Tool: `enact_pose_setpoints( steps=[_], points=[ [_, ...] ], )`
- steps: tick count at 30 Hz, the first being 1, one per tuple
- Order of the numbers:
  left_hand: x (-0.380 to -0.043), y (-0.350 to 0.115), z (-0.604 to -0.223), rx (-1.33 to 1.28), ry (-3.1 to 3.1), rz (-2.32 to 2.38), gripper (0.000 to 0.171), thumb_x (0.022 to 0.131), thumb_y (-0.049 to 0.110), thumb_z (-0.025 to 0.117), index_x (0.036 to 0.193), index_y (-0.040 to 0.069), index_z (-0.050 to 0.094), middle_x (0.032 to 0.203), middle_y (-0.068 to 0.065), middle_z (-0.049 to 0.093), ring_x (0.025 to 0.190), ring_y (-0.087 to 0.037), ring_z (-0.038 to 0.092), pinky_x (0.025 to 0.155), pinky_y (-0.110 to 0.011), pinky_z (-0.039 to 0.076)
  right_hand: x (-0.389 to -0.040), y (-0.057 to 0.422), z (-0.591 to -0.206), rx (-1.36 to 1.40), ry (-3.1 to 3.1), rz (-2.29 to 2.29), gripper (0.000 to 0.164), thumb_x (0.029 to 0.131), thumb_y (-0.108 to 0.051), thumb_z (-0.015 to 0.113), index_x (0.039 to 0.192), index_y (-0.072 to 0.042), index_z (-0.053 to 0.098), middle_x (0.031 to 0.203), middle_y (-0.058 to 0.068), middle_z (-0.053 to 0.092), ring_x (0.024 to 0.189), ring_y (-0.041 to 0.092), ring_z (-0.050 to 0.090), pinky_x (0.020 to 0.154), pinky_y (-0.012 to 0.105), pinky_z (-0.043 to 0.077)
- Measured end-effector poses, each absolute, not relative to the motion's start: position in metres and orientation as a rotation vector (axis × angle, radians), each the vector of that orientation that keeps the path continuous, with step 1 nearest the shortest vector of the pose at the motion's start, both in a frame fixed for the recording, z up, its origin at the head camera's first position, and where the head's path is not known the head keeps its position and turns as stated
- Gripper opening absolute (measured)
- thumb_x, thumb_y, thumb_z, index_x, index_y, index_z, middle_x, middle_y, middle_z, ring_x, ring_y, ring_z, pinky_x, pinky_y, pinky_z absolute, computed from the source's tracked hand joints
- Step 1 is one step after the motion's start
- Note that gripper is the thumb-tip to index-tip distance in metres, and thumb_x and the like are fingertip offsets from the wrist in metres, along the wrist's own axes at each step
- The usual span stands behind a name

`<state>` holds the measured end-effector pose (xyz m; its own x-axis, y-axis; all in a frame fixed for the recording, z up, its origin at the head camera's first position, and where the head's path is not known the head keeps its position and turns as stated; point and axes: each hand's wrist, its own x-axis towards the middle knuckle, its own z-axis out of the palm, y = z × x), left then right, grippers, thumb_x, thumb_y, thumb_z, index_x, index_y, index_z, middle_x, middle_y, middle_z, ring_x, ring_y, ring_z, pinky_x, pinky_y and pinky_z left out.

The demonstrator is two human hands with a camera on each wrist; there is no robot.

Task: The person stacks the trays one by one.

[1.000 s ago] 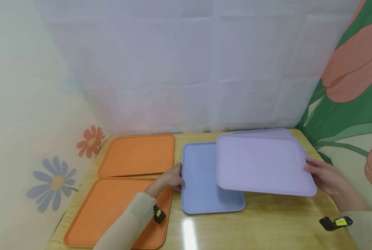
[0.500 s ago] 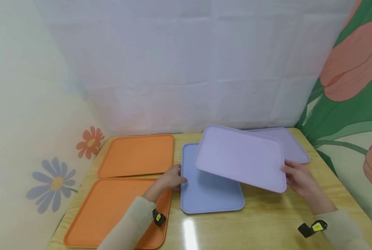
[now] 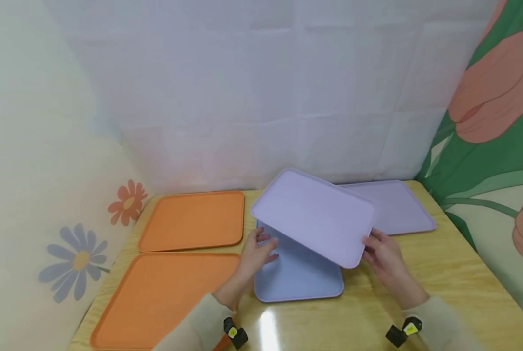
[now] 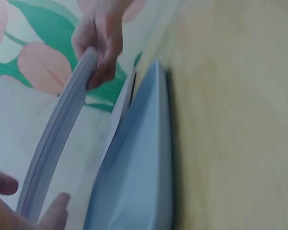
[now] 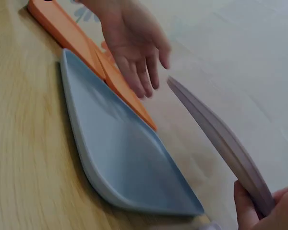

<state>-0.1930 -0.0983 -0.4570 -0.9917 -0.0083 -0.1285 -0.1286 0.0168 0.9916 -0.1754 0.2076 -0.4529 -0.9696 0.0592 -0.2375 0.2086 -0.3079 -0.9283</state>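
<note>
A light purple tray point(image 3: 316, 214) hangs tilted in the air, its left end higher. My right hand point(image 3: 384, 256) grips its right short edge, thumb on top and fingers beneath. Under it a blue tray point(image 3: 298, 278) lies on the table, its far part hidden by the raised tray. My left hand point(image 3: 256, 253) is over the blue tray's left edge, fingers spread and holding nothing. In the right wrist view, a gap shows between the left hand point(image 5: 137, 50) and the raised tray point(image 5: 225, 139). The left wrist view shows the raised tray edge-on.
A second light purple tray point(image 3: 399, 204) lies at the back right, partly covered in view. Two orange trays lie on the left, one at the back point(image 3: 193, 219) and one in front point(image 3: 165, 292) under my left forearm. White sheeting point(image 3: 266, 97) stands behind the wooden table point(image 3: 454, 282).
My right hand has carried the light purple tray leftward over the blue tray, tilting it. My left hand has lifted off the blue tray's left edge, spreading its fingers.
</note>
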Motion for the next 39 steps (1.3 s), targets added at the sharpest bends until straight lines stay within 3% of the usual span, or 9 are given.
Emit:
enact_pose_setpoints(
  steps=[4,8,15,18,27,33,39],
  points=[
    [-0.195,-0.09,-0.459,-0.274,2.001,2.374,0.072,0.096,0.008,0.061,0.153,-0.009,0.02,0.14,-0.032,0.04,0.117,-0.041,0.059,0.088,-0.043,0.06,-0.175,0.188,-0.454,0.354,1.76,-2.502,0.06,0.102,0.004,0.04,0.155,0.014,0.014,0.111,-0.001,0.057,0.09,0.005,0.06,0.082,0.021,0.055],
    [-0.198,-0.089,-0.459,-0.328,1.946,2.48,0.073,0.096,0.009,0.063,0.153,-0.007,0.02,0.133,-0.027,0.042,0.106,-0.03,0.063,0.083,-0.04,0.062,-0.173,0.17,-0.456,0.385,1.721,-2.553,0.056,0.101,0.005,0.042,0.152,0.012,0.021,0.104,-0.006,0.06,0.088,0.005,0.06,0.079,0.02,0.055],
    [-0.202,-0.088,-0.459,-0.379,1.943,2.523,0.074,0.09,0.002,0.067,0.15,-0.006,0.025,0.126,-0.021,0.04,0.092,-0.016,0.059,0.073,-0.032,0.063,-0.173,0.146,-0.464,0.403,1.651,-2.645,0.03,0.099,0.009,0.042,0.128,0.006,0.038,0.094,-0.003,0.057,0.077,0.006,0.057,0.059,0.016,0.045],
    [-0.206,-0.088,-0.46,-0.393,1.975,2.521,0.073,0.089,-0.001,0.069,0.149,-0.005,0.027,0.124,-0.019,0.04,0.091,-0.015,0.057,0.07,-0.031,0.063,-0.171,0.139,-0.465,0.412,1.638,-2.668,0.026,0.098,0.01,0.042,0.123,0.003,0.039,0.093,-0.002,0.055,0.074,0.006,0.056,0.057,0.016,0.044],
    [-0.215,-0.094,-0.463,-0.448,2.031,2.49,0.076,0.085,-0.01,0.064,0.15,-0.001,0.026,0.129,-0.02,0.042,0.097,-0.023,0.055,0.062,-0.031,0.062,-0.164,0.122,-0.468,0.427,1.651,-2.692,0.029,0.099,0.009,0.044,0.126,0.003,0.036,0.102,0.003,0.051,0.086,0.008,0.059,0.074,0.023,0.056],
    [-0.221,-0.106,-0.459,-0.486,1.991,2.493,0.075,0.084,-0.012,0.06,0.152,-0.002,0.029,0.129,-0.02,0.043,0.089,-0.02,0.058,0.056,-0.027,0.059,-0.163,0.124,-0.469,0.367,1.632,-2.642,0.03,0.098,0.007,0.05,0.125,0.003,0.038,0.098,0.001,0.058,0.083,0.01,0.063,0.076,0.028,0.06],
    [-0.225,-0.121,-0.452,-0.443,1.956,2.451,0.074,0.084,-0.013,0.058,0.152,-0.004,0.03,0.134,-0.02,0.044,0.076,-0.013,0.06,0.052,-0.024,0.057,-0.17,0.153,-0.464,0.294,1.552,-2.578,0.03,0.104,-0.006,0.049,0.13,0.001,0.038,0.1,0.001,0.062,0.087,0.014,0.067,0.085,0.035,0.061]
  ],
)
